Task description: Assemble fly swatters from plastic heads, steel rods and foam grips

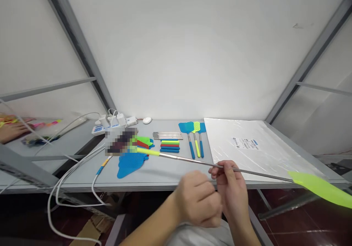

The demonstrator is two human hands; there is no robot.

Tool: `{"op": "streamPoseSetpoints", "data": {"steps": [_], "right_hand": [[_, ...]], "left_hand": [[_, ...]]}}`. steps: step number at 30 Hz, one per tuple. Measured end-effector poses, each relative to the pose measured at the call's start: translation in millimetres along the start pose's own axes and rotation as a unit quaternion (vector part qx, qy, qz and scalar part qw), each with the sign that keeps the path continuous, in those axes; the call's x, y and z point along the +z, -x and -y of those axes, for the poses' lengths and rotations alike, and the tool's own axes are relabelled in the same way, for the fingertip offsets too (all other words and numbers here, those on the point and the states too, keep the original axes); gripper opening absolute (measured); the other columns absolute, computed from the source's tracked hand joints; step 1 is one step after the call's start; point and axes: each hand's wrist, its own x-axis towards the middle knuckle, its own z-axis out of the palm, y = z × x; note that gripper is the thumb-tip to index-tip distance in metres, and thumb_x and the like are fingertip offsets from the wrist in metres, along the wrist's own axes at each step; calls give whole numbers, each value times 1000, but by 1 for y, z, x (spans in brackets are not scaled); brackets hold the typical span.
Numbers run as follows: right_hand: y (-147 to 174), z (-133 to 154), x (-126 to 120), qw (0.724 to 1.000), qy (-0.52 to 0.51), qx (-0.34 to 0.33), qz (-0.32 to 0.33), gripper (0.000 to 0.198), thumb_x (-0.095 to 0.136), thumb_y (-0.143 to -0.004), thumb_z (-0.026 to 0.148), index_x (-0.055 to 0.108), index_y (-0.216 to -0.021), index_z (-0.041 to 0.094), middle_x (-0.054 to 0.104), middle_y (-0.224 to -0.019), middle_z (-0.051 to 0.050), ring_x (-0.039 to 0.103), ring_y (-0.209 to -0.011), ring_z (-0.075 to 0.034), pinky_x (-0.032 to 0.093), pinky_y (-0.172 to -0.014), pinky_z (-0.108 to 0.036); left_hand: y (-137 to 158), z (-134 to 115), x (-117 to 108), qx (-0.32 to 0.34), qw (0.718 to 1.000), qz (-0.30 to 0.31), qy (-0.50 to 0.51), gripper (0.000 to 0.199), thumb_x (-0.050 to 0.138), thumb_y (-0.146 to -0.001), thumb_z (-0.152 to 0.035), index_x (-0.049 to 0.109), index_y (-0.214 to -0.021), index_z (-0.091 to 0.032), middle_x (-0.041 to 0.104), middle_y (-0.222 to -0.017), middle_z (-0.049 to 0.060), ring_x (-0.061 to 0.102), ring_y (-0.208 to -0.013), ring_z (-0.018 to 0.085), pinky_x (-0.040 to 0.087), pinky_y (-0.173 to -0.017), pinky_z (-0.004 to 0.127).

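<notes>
Left hand point(199, 199) nearest, fingers curled into a fist, contents hidden. Right hand point(233, 189): fingers closed round the metal rod point(192, 160) of a yellow-green fly swatter point(264, 175), over table point(165, 173).

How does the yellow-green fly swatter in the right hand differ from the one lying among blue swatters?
The held fly swatter shows a long metal rod; the lying fly swatter shows only a short one. The held one stretches crosswise in the right hand; the lying one rests on the table, paddle toward the wall. Both have yellow-green handles and paddles.
</notes>
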Motion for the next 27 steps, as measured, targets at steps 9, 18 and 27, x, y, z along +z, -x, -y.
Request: {"op": "streamPoseSetpoints", "data": {"steps": [9, 18, 27], "right_hand": [[0, 8, -7, 999, 25, -24, 6, 22, 57, -92, 40, 63, -85, 20, 58, -64, 1, 57, -68, -15, 47, -77, -35], [-8, 27, -23, 994, -20, -82, -74, 20, 64, -89, 36, 63, -79, 18, 43, -57, 6, 44, -58, -9, 48, -72, -27], [-19, 41, -28, 987, -19, -90, -130, 20, 66, -88, 37, 63, -82, 18, 43, -58, 7, 40, -55, -8, 49, -76, -29]], "left_hand": [[23, -8, 9, -492, 757, -297, 312, 54, 22, -97, -61, 57, -100, -21, 39, -60, -3, 31, -49, 10, 24, -45, 23], [10, 8, -73, -493, 605, -573, 249, 40, 60, -87, -38, 43, -57, -17, 28, -51, -7, 25, -42, 5, 20, -40, 19], [22, 22, -106, -466, 633, -564, 253, 36, 56, -91, -42, 46, -66, -18, 26, -52, -9, 22, -38, 5, 18, -38, 21]]}}
